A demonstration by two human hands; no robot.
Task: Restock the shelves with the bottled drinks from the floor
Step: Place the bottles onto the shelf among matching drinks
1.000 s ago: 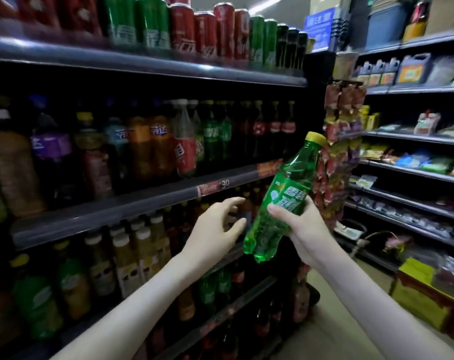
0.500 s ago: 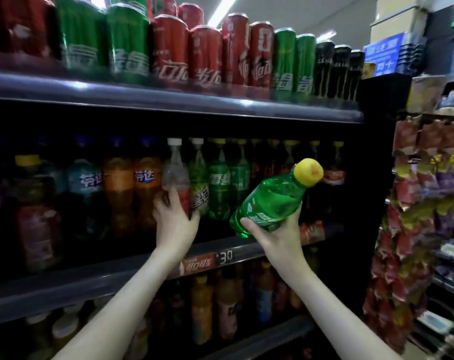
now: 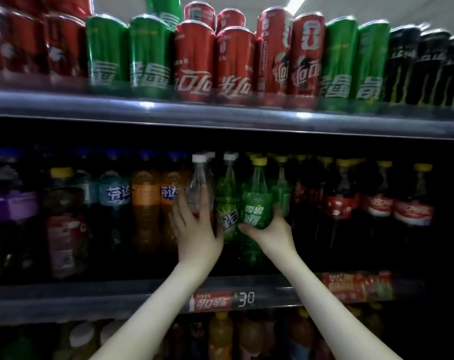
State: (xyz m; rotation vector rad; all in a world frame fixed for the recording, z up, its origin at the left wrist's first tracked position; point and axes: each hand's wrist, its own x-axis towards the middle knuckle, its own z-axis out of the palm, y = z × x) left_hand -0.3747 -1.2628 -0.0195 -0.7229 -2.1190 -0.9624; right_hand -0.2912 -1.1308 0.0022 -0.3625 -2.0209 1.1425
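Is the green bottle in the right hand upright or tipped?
Upright. The green bottle has its yellow cap straight above its label; the right hand grips it.

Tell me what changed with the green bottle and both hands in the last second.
The green plastic bottle with a yellow cap went from tilted in the aisle to upright among the shelf bottles. The left hand rose and rests on the clear white-capped bottle. The right hand kept its grip.

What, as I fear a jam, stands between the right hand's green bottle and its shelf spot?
Nothing visible. The green bottle, in the right hand, is upright at the shelf front; a neighbour bottle crowds its left, and the left hand touches a clear bottle.
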